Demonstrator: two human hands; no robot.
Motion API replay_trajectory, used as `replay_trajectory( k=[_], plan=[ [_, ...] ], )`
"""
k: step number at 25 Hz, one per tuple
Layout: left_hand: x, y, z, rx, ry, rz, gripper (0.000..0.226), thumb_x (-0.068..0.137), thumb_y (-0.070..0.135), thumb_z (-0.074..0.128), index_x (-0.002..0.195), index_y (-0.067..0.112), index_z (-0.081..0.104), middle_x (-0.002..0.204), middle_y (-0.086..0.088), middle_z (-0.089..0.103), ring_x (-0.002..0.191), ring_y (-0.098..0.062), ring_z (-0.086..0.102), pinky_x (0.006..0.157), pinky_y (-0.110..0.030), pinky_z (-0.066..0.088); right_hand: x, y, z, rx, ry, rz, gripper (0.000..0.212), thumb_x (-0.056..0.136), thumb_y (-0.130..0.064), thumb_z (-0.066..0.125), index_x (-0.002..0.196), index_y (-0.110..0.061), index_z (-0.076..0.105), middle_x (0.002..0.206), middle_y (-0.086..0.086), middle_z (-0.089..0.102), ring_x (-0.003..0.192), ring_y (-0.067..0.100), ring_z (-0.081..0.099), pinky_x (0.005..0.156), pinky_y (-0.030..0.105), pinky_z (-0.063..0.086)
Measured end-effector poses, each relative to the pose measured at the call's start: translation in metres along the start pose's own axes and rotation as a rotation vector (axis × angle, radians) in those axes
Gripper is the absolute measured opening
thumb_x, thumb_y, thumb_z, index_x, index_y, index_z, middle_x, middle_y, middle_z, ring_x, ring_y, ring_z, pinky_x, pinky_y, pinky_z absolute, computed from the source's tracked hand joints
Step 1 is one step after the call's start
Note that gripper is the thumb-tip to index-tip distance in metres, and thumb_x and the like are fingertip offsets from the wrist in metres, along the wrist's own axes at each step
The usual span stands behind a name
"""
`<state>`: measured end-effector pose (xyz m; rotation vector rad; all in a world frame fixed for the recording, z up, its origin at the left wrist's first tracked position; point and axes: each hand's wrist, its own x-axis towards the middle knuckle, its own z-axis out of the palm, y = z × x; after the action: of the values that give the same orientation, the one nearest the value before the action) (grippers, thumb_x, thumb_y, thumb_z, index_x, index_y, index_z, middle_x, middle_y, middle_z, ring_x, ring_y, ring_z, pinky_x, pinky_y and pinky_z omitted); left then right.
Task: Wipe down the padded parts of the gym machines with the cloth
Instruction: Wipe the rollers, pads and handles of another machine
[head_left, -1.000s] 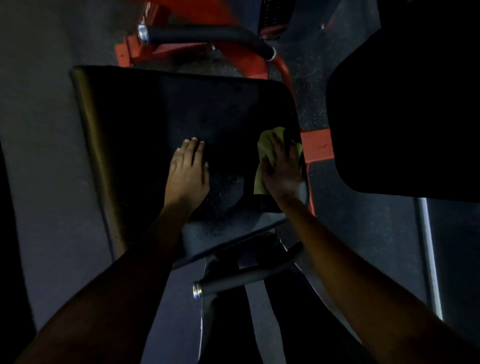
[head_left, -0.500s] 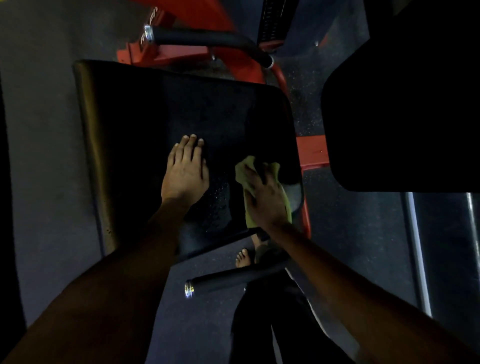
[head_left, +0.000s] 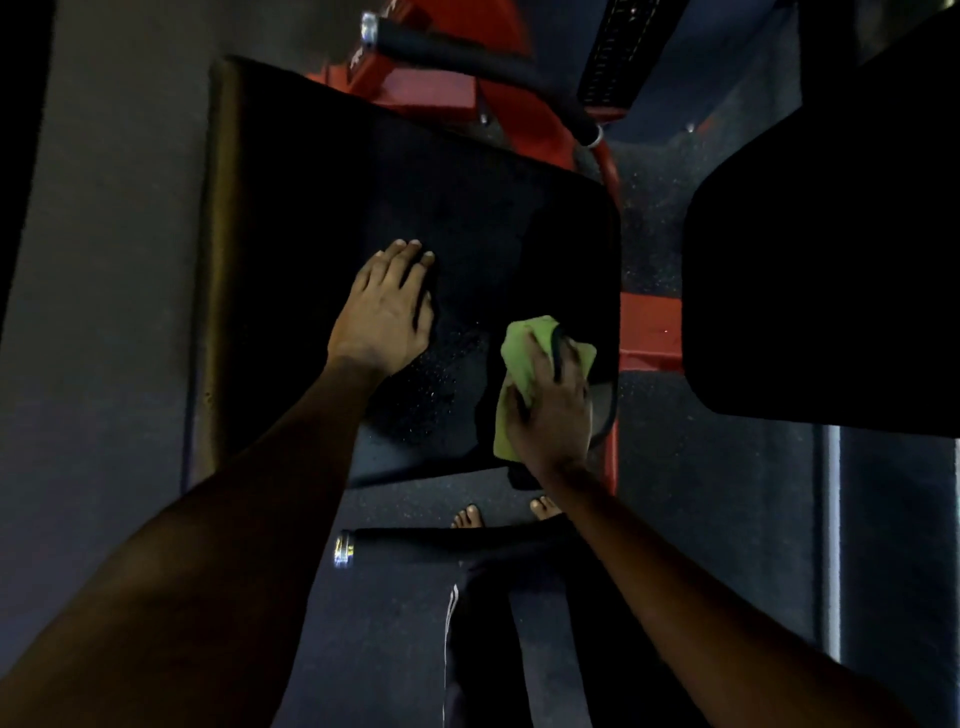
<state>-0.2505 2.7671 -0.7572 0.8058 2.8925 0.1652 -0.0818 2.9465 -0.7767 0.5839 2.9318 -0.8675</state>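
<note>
- My right hand (head_left: 550, 410) grips the green cloth (head_left: 524, 364), bunched and pressed on the black pad (head_left: 415, 208) at its near right corner
- My left hand (head_left: 387, 306) lies spread flat, holding nothing, on the pad's middle
- Fine droplets glint on the pad between my hands, so I judge wiping is partway, with the far and left parts still to do
- A second pad (head_left: 831, 260), right of the first, looks untouched; dim light hides most detail
</note>
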Motion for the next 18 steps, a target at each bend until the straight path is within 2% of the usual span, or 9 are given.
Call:
replay_trajectory(
  k=[2, 3, 5, 7, 9, 12, 15, 17, 18],
  plan=[
    [-0.002, 0.002, -0.004, -0.046, 0.007, 0.002, 0.052, 0.102, 0.027, 0.041, 0.149, 0.007, 0.042, 0.156, -0.014, 0.039, 0.149, -0.029, 0.029, 0.124, -0.043, 0.020, 0.009, 0.024, -0.006, -0.045, -0.121, -0.229, 0.072, 0.091, -0.028, 0.061, 0.157, -0.034, 0.031, 0.160, 0.013, 0.031, 0.146, 0.035, 0.033, 0.107, 0.050, 0.044],
    [-0.005, 0.003, -0.008, -0.071, 0.027, -0.024, 0.049, 0.101, 0.024, 0.043, 0.147, 0.006, 0.044, 0.156, -0.015, 0.039, 0.148, -0.030, 0.029, 0.124, -0.043, 0.020, 0.017, 0.037, -0.010, -0.060, -0.157, -0.251, 0.071, 0.093, -0.027, 0.060, 0.157, -0.035, 0.031, 0.160, 0.014, 0.031, 0.145, 0.037, 0.035, 0.108, 0.052, 0.044],
    [-0.020, 0.006, -0.014, -0.118, 0.102, -0.190, 0.046, 0.100, 0.022, 0.047, 0.144, 0.007, 0.047, 0.157, -0.015, 0.036, 0.148, -0.031, 0.027, 0.123, -0.045, 0.018, 0.034, 0.055, -0.016, -0.072, -0.124, -0.119, 0.067, 0.094, -0.031, 0.054, 0.157, -0.035, 0.031, 0.161, 0.014, 0.030, 0.144, 0.039, 0.035, 0.107, 0.057, 0.044],
    [-0.050, 0.011, -0.017, -0.164, 0.130, -0.424, 0.048, 0.102, 0.025, 0.047, 0.147, 0.011, 0.042, 0.160, -0.013, 0.029, 0.151, -0.031, 0.020, 0.123, -0.045, 0.013, 0.038, 0.057, -0.015, -0.058, -0.054, 0.004, 0.066, 0.095, -0.032, 0.054, 0.156, -0.033, 0.031, 0.161, 0.013, 0.029, 0.145, 0.037, 0.033, 0.106, 0.057, 0.045],
    [-0.089, 0.014, -0.015, -0.204, 0.126, -0.541, 0.052, 0.103, 0.030, 0.047, 0.151, 0.014, 0.037, 0.162, -0.013, 0.024, 0.152, -0.031, 0.016, 0.123, -0.046, 0.012, 0.025, 0.041, -0.014, -0.058, -0.054, 0.010, 0.069, 0.094, -0.030, 0.058, 0.156, -0.033, 0.030, 0.162, 0.012, 0.028, 0.145, 0.035, 0.035, 0.107, 0.053, 0.046],
    [-0.132, 0.017, -0.012, -0.195, 0.150, -0.622, 0.056, 0.103, 0.040, 0.048, 0.153, 0.019, 0.036, 0.163, -0.012, 0.024, 0.152, -0.032, 0.018, 0.122, -0.050, 0.018, -0.005, 0.018, -0.013, -0.094, -0.154, -0.231, 0.074, 0.092, -0.029, 0.061, 0.157, -0.036, 0.027, 0.162, 0.009, 0.028, 0.146, 0.033, 0.034, 0.110, 0.051, 0.042],
    [-0.151, 0.025, -0.013, -0.224, 0.082, -0.695, 0.062, 0.104, 0.049, 0.043, 0.158, 0.025, 0.026, 0.168, -0.008, 0.012, 0.155, -0.027, 0.006, 0.124, -0.046, 0.006, 0.001, 0.030, -0.018, -0.173, -0.283, -0.596, 0.076, 0.093, -0.032, 0.058, 0.159, -0.038, 0.020, 0.161, 0.011, 0.028, 0.145, 0.035, 0.036, 0.109, 0.048, 0.043],
    [-0.156, 0.028, -0.013, -0.251, 0.038, -0.691, 0.066, 0.104, 0.053, 0.039, 0.161, 0.028, 0.016, 0.170, -0.004, 0.001, 0.156, -0.021, -0.005, 0.125, -0.041, -0.003, 0.023, 0.042, -0.024, -0.163, -0.322, -0.617, 0.074, 0.095, -0.029, 0.059, 0.158, -0.039, 0.022, 0.161, 0.014, 0.029, 0.142, 0.038, 0.040, 0.107, 0.050, 0.046],
    [-0.157, 0.028, -0.013, -0.256, 0.030, -0.684, 0.067, 0.104, 0.054, 0.038, 0.161, 0.028, 0.013, 0.170, -0.003, -0.002, 0.156, -0.019, -0.007, 0.125, -0.040, -0.005, 0.033, 0.044, -0.025, -0.113, -0.303, -0.513, 0.072, 0.096, -0.026, 0.060, 0.157, -0.039, 0.025, 0.161, 0.014, 0.028, 0.141, 0.039, 0.040, 0.105, 0.051, 0.048]
  ],
)
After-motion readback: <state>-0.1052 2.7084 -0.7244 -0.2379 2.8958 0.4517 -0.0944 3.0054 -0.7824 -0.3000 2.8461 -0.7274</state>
